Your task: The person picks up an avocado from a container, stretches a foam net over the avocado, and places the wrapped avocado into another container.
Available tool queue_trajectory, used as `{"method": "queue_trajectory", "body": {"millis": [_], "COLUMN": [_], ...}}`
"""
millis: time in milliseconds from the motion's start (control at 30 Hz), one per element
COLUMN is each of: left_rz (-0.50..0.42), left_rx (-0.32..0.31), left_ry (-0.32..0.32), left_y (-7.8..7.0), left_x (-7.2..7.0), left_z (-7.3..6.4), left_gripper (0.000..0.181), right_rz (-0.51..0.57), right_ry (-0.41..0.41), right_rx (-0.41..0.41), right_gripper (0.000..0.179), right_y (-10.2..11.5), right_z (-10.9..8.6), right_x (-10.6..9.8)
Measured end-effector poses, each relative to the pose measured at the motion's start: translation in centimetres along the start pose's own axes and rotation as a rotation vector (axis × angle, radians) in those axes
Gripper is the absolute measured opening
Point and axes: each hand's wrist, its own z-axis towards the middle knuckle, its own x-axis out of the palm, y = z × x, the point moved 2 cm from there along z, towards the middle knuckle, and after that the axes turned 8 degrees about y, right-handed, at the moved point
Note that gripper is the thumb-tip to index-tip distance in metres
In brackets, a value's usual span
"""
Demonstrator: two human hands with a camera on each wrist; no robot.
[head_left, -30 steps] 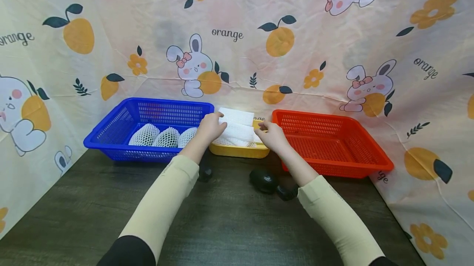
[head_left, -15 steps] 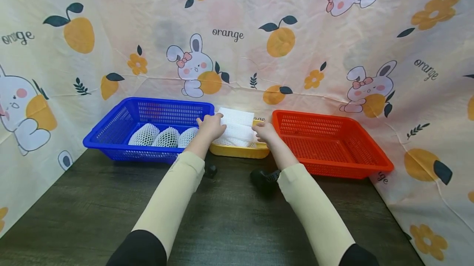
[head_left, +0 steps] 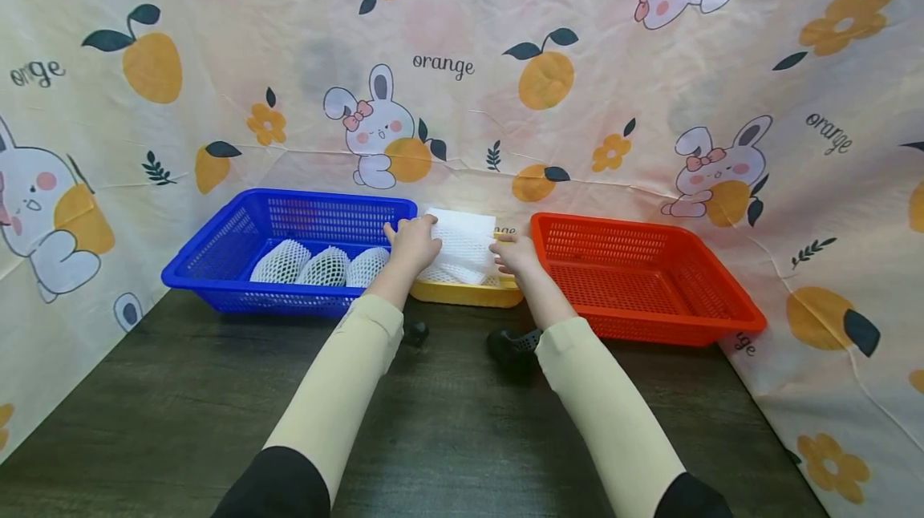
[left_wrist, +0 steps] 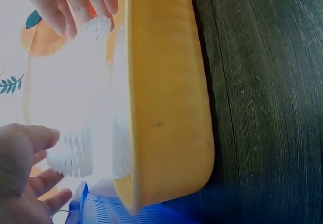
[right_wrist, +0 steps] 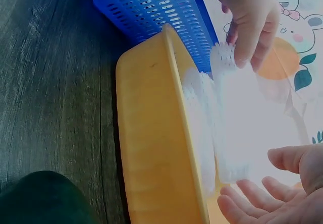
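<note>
In the head view my left hand (head_left: pixel 415 244) pinches the left end of a white foam fruit net (head_left: pixel 465 241) above a yellow basket (head_left: pixel 462 294). The left wrist view shows the thumb on one side of the net's edge and fingers on the other. My right hand (head_left: pixel 516 254) is at the net's right end. In the right wrist view its fingers (right_wrist: pixel 257 196) are spread, with the fingertips right at the net's lower end and nothing gripped. More white foam nets (right_wrist: pixel 199 128) lie inside the yellow basket. Glare washes out the middle of the net.
A blue basket (head_left: pixel 245 297) on the left holds three net-wrapped fruits (head_left: pixel 325 267). To the right stands a red basket (head_left: pixel 657 329). A dark green avocado-like fruit (head_left: pixel 504 344) lies on the dark wooden table (head_left: pixel 455 422), partly behind the right forearm. A printed cloth (head_left: pixel 462 125) hangs behind.
My right hand came left to the net and its fingers have since loosened. The net has risen and now overlaps the sheet behind it. The left hand has barely moved.
</note>
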Motion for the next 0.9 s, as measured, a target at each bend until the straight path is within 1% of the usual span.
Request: {"method": "queue_trajectory", "body": {"millis": [133, 200, 300, 433, 567, 633, 700, 833, 900], "left_rz": [-0.076, -0.121, -0.187, -0.256, -0.351, -0.374, -0.356, -0.278, -0.277], "left_rx": [0.019, 0.028, 0.043, 0.068, 0.082, 0.096, 0.117, 0.193, 0.250], "left_ry": [-0.051, -0.076, -0.109, -0.130, -0.123, -0.120, -0.122, -0.138, -0.136], "left_y": [-0.2, -0.3, -0.5, -0.6, -0.6, -0.6, -0.6, -0.5, -0.6], "left_x": [-0.3, -0.4, -0.7, -1.0, -1.2, -1.4, -1.5, -1.8, -1.8], "left_z": [-0.1, -0.2, -0.5, -1.1, -1.9, -2.5, -3.1, -4.2, -4.7], "left_gripper": [0.037, 0.035, 0.033, 0.031, 0.032, 0.033, 0.035, 0.040, 0.041], "right_rz": [0.056, 0.092, 0.115, 0.133, 0.144, 0.120, 0.070, -0.081, -0.169], "right_ry": [-0.074, -0.106, -0.147, -0.188, -0.212, -0.215, -0.205, -0.167, -0.153], "right_rx": [-0.030, -0.068, -0.138, -0.231, -0.331, -0.399, -0.470, -0.602, -0.670], "right_gripper": [0.047, 0.048, 0.050, 0.050, 0.046, 0.043, 0.042, 0.038, 0.037], "right_y": [0.2, 0.4, 0.7, 1.3, 1.9, 2.1, 2.4, 2.6, 2.7], "right_z": [-0.3, -0.5, -1.0, -1.7, -2.9, -3.6, -4.4, -6.3, -7.4], "right_x": [-0.2, -0.3, -0.6, -1.2, -1.7, -2.1, -2.4, -2.9, -3.0]}}
